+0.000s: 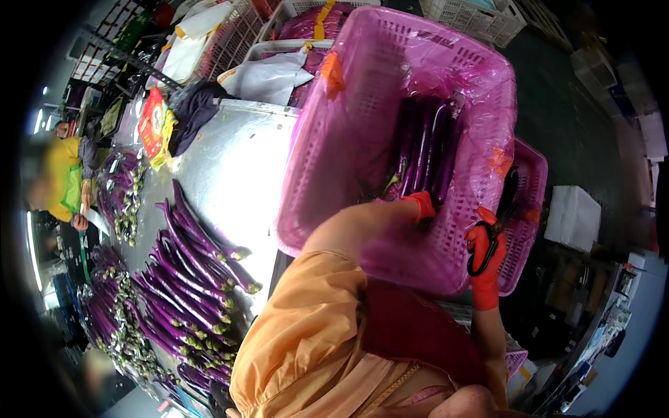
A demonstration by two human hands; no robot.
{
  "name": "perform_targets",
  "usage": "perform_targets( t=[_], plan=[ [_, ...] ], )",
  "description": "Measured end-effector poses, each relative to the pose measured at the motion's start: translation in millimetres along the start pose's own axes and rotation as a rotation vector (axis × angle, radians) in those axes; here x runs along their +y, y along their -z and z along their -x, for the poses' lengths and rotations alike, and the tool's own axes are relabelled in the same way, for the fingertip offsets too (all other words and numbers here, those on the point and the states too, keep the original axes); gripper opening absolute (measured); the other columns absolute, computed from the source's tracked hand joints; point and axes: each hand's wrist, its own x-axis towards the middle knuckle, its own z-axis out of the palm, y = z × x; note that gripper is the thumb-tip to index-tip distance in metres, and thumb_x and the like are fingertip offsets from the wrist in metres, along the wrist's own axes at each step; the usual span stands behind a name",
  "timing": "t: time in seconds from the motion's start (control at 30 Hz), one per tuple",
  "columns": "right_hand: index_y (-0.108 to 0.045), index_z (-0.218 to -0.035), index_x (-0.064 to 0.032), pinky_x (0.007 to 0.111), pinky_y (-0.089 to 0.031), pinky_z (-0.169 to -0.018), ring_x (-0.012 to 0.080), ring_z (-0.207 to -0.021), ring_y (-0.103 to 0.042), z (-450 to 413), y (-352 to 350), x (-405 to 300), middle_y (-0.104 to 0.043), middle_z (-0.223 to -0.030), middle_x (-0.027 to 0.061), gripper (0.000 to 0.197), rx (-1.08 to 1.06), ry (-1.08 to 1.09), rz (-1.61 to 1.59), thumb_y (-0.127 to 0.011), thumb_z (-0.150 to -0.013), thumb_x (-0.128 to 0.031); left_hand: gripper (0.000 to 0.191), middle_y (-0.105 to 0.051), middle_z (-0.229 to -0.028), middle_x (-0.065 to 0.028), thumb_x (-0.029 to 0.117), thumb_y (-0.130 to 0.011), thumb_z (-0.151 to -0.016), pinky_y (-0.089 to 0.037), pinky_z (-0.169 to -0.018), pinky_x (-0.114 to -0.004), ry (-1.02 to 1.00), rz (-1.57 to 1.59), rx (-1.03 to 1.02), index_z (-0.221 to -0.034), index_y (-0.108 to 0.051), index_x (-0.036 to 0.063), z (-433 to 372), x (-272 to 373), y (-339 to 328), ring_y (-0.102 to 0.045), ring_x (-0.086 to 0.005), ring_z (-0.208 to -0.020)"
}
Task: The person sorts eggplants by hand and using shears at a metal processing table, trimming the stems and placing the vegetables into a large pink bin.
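Note:
My left hand [419, 204], in a red-orange glove, reaches down into a pink plastic crate [326, 172] lined with thin pink film. It is at the near ends of a row of long purple eggplants [429, 143] lying in the crate. Its fingers are partly hidden, so whether it grips one cannot be told. Outside the crate's right wall, my right hand [486, 251], gloved the same way, is closed around black-handled scissors [492, 237]. The blades point away from me, over a second, smaller pink crate [538, 183] with something dark inside.
Left of the crate, a shiny metal table [230, 141] carries a pile of loose eggplants [183, 285] and bagged ones [102, 303]. Across the table stands a person [68, 172] in yellow. White crates [235, 36] stand at the back, and a white foam box [572, 218] sits at right.

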Motion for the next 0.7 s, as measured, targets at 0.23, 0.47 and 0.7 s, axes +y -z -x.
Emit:
perform_targets(
  t=[0.23,0.47,0.7],
  plan=[
    [-0.055,-0.113,0.0038,0.020,-0.039,-0.055,0.0080,-0.058,-0.051,1,-1,-4,-0.058,-0.068,0.0047,0.033,0.028,-0.068,0.015,-0.051,-0.080,0.003,0.064,-0.056,-0.108,-0.0254,0.021,-0.064,-0.075,-0.046,-0.084,-0.044,0.329,0.025,0.233,-0.127,-0.032,0.0054,14,23,-35,-0.055,-0.0363,-0.105],
    [-0.059,-0.111,-0.0025,0.021,-0.042,-0.057,0.0083,-0.059,-0.052,2,-1,5,-0.059,-0.068,0.0039,0.037,-0.006,-0.014,0.152,-0.057,-0.075,0.005,0.064,-0.050,-0.117,-0.0237,0.010,-0.061,-0.076,-0.046,-0.085,-0.043,0.102,0.464,0.272,-0.133,-0.033,0.0167,-8,-35,-50,-0.054,-0.0392,-0.103],
    [-0.061,-0.109,-0.0031,0.023,-0.043,-0.057,0.0098,-0.059,-0.054,-1,-2,13,-0.060,-0.067,0.0052,0.037,0.005,0.083,0.209,-0.060,-0.072,0.005,0.049,-0.060,-0.107,-0.0131,0.015,-0.057,-0.086,-0.049,-0.070,-0.034,0.084,1.250,-0.227,-0.131,-0.038,0.0147,50,-96,91,-0.059,-0.0225,-0.080]
  ],
)
